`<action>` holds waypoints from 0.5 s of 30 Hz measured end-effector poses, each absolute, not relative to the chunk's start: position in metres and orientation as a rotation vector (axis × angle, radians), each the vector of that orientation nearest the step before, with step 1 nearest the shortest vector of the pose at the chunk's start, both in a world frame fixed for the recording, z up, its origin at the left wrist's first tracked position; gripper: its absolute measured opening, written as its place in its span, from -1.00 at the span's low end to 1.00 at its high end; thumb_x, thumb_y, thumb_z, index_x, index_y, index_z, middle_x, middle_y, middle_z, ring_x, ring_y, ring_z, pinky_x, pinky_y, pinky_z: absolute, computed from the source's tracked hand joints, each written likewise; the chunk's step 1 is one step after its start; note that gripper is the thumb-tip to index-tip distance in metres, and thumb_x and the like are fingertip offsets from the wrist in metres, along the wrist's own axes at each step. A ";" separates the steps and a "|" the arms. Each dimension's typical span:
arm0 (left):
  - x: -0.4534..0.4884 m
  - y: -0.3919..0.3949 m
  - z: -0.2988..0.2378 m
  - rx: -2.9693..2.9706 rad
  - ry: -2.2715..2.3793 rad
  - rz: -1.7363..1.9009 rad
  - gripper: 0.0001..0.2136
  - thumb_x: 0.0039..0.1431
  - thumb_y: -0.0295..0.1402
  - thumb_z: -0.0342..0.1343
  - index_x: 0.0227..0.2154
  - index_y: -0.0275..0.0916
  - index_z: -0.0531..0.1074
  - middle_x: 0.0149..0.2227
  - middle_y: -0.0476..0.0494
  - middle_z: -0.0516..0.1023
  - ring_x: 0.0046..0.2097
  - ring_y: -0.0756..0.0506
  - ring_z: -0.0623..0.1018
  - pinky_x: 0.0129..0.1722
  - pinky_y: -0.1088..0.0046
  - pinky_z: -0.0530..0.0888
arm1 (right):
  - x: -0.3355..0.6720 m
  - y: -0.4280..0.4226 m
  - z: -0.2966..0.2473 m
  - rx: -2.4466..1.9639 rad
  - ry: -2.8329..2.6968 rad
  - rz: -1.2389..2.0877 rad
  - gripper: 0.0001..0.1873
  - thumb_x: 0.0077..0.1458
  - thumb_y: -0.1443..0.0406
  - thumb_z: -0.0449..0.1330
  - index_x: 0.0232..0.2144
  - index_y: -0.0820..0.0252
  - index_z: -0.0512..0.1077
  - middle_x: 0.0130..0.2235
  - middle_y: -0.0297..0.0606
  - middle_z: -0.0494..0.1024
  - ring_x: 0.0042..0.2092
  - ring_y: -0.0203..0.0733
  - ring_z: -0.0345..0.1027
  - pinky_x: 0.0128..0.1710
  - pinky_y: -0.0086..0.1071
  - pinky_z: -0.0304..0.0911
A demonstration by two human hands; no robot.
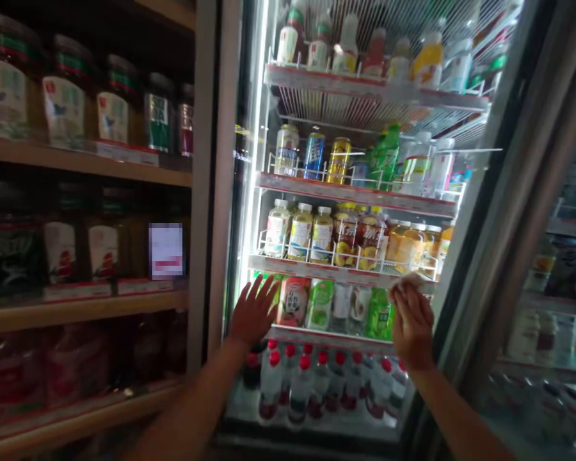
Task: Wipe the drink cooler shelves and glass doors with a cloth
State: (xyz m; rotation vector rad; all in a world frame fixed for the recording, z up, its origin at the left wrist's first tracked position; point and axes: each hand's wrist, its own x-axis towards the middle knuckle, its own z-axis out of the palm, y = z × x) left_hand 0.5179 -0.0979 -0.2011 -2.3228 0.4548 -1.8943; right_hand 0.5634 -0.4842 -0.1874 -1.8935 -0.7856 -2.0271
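Note:
My left hand (255,312) is raised with its fingers spread and holds nothing. It is in front of the left end of a lower shelf in a lit drinks fridge, nearest to a green carton and a red-and-white drink carton (293,302). On the right side, my right hand (413,326) has its fingers closed on a white cloth (409,282), which shows above the fingertips at the height of a shelf's front edge. Green drink cartons (379,314) stand just left of that hand. Whether either hand touches glass, I cannot tell.
Upper fridge shelves carry bottles and cans (313,156). Red-capped bottles (304,387) stand at the bottom. To the left is a wooden shelf unit (86,160) with large bottles. A metal frame (513,256) runs along the right, with another stocked cooler beyond.

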 end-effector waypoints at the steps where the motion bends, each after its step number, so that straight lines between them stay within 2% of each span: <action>1: 0.518 -0.098 -0.202 -2.331 0.464 -1.893 -0.41 0.43 -0.27 -0.08 0.44 -0.16 -0.09 0.34 -0.18 0.28 0.46 -0.18 -0.04 0.43 0.15 -0.03 | 0.562 -0.477 -0.194 -1.946 -0.830 -1.986 -0.31 0.25 0.50 0.11 0.37 0.03 0.15 0.31 -0.15 0.35 0.33 0.13 0.19 0.25 0.11 0.26; 6: 0.520 -0.096 -0.205 -2.367 0.469 -1.878 -0.47 0.41 -0.26 -0.04 0.39 -0.16 0.09 0.33 -0.14 0.29 0.44 -0.18 0.06 0.43 0.17 -0.04 | 0.559 -0.468 -0.202 -2.158 -1.104 -1.875 -0.28 0.24 0.50 0.13 0.36 -0.06 0.15 0.24 -0.24 0.46 0.29 0.07 0.27 0.27 0.03 0.27; 10: 0.520 -0.095 -0.207 -2.384 0.474 -1.875 -0.48 0.40 -0.25 -0.03 0.38 -0.14 0.13 0.33 -0.13 0.30 0.43 -0.16 0.10 0.43 0.18 -0.04 | 0.567 -0.466 -0.183 -1.961 -0.801 -2.058 -0.33 0.24 0.48 0.16 0.34 -0.02 0.22 0.30 -0.21 0.36 0.27 0.15 0.29 0.25 0.11 0.27; 12: 0.520 -0.095 -0.207 -2.378 0.489 -1.891 -0.48 0.41 -0.24 -0.03 0.37 -0.14 0.13 0.32 -0.12 0.31 0.43 -0.15 0.10 0.44 0.20 -0.05 | 0.566 -0.450 -0.187 -1.918 -0.748 -2.076 -0.32 0.24 0.48 0.13 0.36 0.01 0.18 0.34 -0.20 0.30 0.28 0.17 0.27 0.24 0.13 0.26; 15: 0.520 -0.095 -0.207 -2.359 0.497 -1.921 -0.48 0.41 -0.25 -0.04 0.38 -0.14 0.12 0.31 -0.11 0.32 0.44 -0.13 0.08 0.44 0.22 -0.05 | 0.556 -0.413 -0.202 -2.001 -0.931 -1.975 -0.30 0.24 0.49 0.10 0.37 0.02 0.14 0.33 -0.24 0.31 0.30 0.13 0.23 0.21 0.04 0.27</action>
